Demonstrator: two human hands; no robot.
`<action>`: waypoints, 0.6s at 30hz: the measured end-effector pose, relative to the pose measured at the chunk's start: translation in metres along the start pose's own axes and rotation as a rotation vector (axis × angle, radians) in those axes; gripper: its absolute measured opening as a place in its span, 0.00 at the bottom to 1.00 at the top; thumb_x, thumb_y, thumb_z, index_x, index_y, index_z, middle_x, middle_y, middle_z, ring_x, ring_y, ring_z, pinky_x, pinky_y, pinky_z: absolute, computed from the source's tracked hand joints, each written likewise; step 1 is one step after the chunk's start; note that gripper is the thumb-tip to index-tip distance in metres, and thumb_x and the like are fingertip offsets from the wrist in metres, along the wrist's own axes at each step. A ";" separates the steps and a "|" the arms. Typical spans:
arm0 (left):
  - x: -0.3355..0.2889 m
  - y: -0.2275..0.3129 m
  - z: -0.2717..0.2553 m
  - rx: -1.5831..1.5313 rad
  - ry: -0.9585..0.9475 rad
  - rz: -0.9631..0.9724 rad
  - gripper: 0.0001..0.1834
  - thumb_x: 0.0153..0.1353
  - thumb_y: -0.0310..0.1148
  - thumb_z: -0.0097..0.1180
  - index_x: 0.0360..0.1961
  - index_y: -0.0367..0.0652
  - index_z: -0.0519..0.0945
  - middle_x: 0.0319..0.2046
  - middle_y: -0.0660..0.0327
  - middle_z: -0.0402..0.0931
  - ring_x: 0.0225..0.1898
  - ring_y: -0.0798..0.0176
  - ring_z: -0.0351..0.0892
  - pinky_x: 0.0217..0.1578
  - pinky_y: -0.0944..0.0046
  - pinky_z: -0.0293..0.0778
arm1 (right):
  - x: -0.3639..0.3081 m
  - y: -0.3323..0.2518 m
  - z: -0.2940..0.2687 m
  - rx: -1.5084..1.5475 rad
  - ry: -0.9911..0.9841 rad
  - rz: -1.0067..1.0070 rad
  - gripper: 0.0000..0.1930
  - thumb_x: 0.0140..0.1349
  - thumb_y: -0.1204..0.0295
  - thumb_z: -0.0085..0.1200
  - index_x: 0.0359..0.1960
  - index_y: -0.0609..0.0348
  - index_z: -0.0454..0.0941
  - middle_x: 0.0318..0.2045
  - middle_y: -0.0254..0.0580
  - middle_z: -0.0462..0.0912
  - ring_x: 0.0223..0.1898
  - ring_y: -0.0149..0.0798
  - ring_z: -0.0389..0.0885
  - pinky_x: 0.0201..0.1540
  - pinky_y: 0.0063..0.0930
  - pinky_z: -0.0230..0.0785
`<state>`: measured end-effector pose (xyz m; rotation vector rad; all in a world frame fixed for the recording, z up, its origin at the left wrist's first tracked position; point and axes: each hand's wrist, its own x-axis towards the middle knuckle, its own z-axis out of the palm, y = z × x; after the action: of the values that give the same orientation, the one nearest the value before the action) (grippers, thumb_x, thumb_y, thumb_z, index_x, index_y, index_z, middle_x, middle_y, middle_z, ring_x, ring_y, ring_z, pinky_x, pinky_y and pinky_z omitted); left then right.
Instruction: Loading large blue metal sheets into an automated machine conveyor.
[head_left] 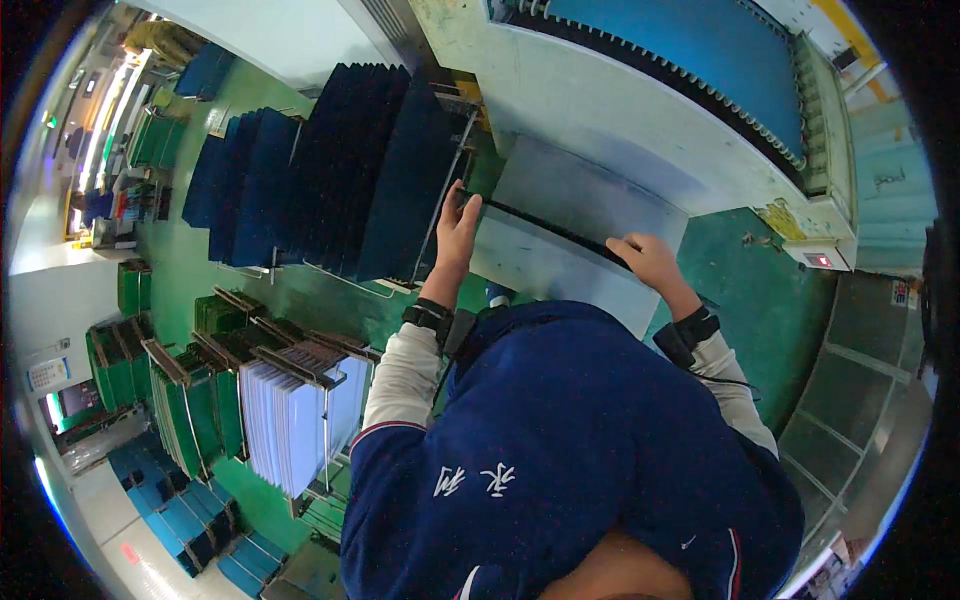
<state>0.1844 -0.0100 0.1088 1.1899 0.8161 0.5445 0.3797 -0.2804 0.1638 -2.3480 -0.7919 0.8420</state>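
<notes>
With both hands I hold a thin dark panel (pixel 555 229), seen nearly edge-on as a narrow dark strip, so its faces are hidden. My left hand (pixel 457 232) closes on its left end, thumb toward the strip. At the other end my right hand (pixel 648 262) grips the edge with bent fingers. Beneath and around the panel lies a grey metal surface (pixel 590 180). Just left of my left hand stands a rack of several upright dark blue panels (pixel 350 180).
A pale machine (pixel 590 110) with a toothed rim and blue bed (pixel 690 45) rises ahead. To the lower left, racks carry white panels (pixel 285 425) and green panels (pixel 195 420). A metal-framed grey screen (pixel 850 400) stands at right. The floor (pixel 750 300) is green.
</notes>
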 end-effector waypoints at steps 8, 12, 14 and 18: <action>0.004 0.005 0.000 0.060 0.001 -0.032 0.33 0.62 0.40 0.59 0.65 0.46 0.63 0.48 0.58 0.75 0.49 0.66 0.72 0.49 0.67 0.66 | 0.011 0.021 0.010 0.114 0.034 -0.082 0.26 0.58 0.47 0.56 0.32 0.63 0.82 0.23 0.50 0.81 0.26 0.44 0.79 0.32 0.38 0.68; 0.011 -0.008 -0.003 0.083 0.032 0.023 0.33 0.60 0.41 0.61 0.64 0.46 0.65 0.44 0.58 0.77 0.46 0.66 0.73 0.49 0.66 0.67 | 0.008 0.008 0.005 0.073 0.036 -0.112 0.25 0.57 0.48 0.58 0.29 0.64 0.82 0.21 0.47 0.80 0.24 0.38 0.76 0.29 0.33 0.66; 0.011 -0.009 -0.002 0.095 0.059 0.003 0.33 0.59 0.42 0.62 0.63 0.46 0.66 0.43 0.57 0.77 0.45 0.67 0.74 0.48 0.67 0.67 | 0.008 0.004 0.004 0.031 0.025 -0.093 0.26 0.56 0.48 0.58 0.27 0.65 0.82 0.19 0.45 0.78 0.22 0.36 0.74 0.28 0.32 0.65; 0.013 -0.014 -0.006 0.102 0.056 -0.018 0.33 0.59 0.41 0.62 0.64 0.46 0.66 0.45 0.56 0.78 0.46 0.67 0.75 0.47 0.67 0.68 | 0.002 -0.006 0.004 0.010 0.025 -0.040 0.26 0.56 0.48 0.59 0.25 0.65 0.81 0.16 0.42 0.76 0.20 0.34 0.72 0.26 0.31 0.63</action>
<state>0.1867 -0.0007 0.0913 1.2647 0.9103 0.5286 0.3768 -0.2739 0.1643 -2.3221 -0.8199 0.7970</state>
